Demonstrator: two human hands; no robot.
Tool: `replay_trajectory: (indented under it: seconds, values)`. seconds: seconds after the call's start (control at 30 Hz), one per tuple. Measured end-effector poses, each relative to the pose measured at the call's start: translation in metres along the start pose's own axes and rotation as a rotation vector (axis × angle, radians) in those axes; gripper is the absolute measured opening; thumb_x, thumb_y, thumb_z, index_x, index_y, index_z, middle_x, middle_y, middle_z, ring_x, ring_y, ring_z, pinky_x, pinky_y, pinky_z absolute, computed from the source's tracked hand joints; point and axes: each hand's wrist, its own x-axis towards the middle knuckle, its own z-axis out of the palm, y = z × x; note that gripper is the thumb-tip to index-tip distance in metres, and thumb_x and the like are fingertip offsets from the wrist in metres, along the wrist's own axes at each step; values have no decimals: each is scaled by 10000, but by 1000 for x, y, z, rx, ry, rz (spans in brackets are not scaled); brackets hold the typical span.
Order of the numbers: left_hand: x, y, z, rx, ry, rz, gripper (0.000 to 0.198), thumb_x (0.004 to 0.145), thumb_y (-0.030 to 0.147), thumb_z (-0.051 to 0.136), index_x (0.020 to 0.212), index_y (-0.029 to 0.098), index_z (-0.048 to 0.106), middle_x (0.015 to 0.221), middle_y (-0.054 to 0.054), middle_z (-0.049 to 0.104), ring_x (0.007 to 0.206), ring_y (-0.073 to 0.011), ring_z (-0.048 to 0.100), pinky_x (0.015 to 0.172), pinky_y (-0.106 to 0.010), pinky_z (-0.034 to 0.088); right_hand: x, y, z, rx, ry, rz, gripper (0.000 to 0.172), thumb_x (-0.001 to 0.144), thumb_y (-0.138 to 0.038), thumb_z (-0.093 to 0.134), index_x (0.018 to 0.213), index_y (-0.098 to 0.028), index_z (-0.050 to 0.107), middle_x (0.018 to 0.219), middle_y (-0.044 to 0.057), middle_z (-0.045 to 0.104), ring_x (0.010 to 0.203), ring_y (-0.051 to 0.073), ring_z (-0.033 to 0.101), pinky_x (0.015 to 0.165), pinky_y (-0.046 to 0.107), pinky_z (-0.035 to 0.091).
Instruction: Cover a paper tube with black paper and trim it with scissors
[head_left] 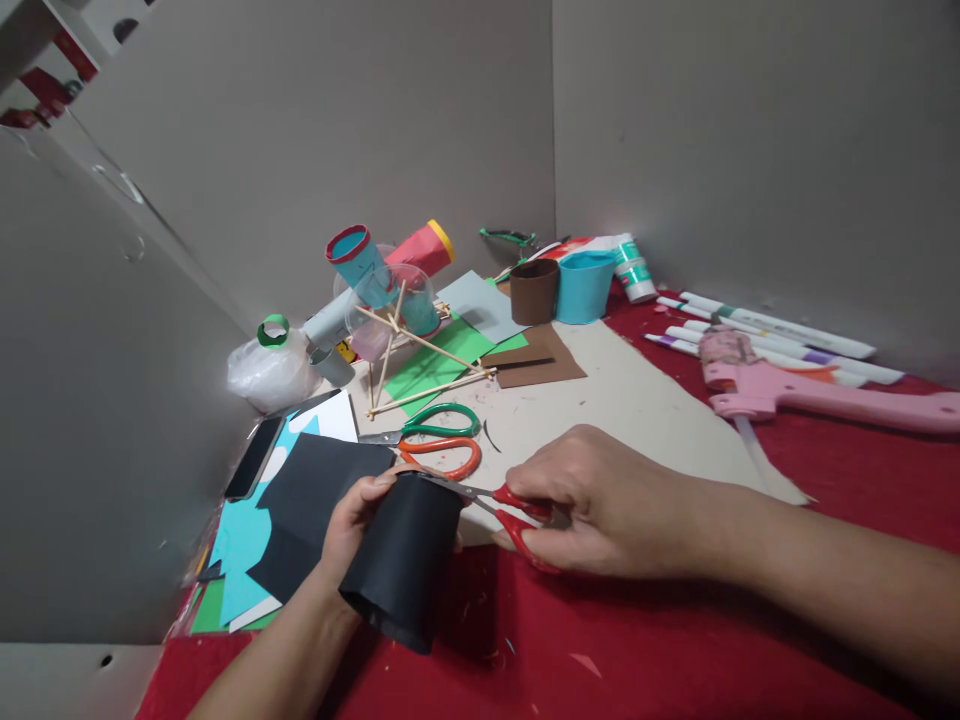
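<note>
My left hand [349, 530] is wrapped round a black paper tube [405, 560], which it holds tilted above the red cloth. My right hand [592, 505] grips small scissors by their red handles [521, 515]. The scissor blades [457, 487] are parted at the tube's upper rim; a strip of peach colour shows along that rim beside my left fingers. Behind the tube lies a larger pair of scissors [439, 440] with one green and one orange handle. Sheets of black paper [315, 490] rest to the left of the tube.
A phone [255, 458] lies on blue paper at the left. Behind stand a stick frame [427, 350], paper tubes, and brown [534, 292] and blue [585, 287] paper cups. A pink glue gun [817, 395] and several markers [780, 325] lie at right. Grey walls [360, 130] border the workspace.
</note>
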Motion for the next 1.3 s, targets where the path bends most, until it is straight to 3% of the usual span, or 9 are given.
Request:
replay_trajectory:
  seconds: [0.33, 0.6, 0.83, 1.3]
  values:
    - [1, 3, -2, 204, 7, 20, 335, 766, 342, 660, 976, 88, 724, 790, -124, 762, 633, -274, 716, 596, -333, 543, 0, 0, 0, -14, -6, 5, 239, 762, -194, 570, 569, -219, 431, 490, -62, 450, 461, 96, 314, 484, 258, 245]
    - [0, 5, 1, 247, 15, 10, 330, 750, 361, 656, 938, 100, 730, 790, -137, 760, 615, -280, 707, 561, -330, 531, -1, 0, -1, 60, -37, 23, 229, 770, -190, 555, 583, -213, 425, 504, -72, 409, 456, 82, 315, 481, 247, 240]
    - [0, 6, 3, 227, -75, -10, 338, 766, 363, 638, 939, 93, 745, 791, -142, 764, 613, -267, 706, 537, -303, 521, 1, -1, 0, 190, -130, 69, 281, 832, -246, 572, 603, -217, 411, 519, -83, 324, 471, 79, 262, 461, 226, 240]
    - [1, 6, 3, 228, -110, 4, 353, 752, 370, 637, 944, 106, 770, 870, -144, 787, 654, -276, 716, 564, -315, 527, 2, 2, -2, 245, -207, 53, 321, 890, -312, 495, 602, -215, 391, 507, -66, 381, 460, 69, 312, 460, 225, 244]
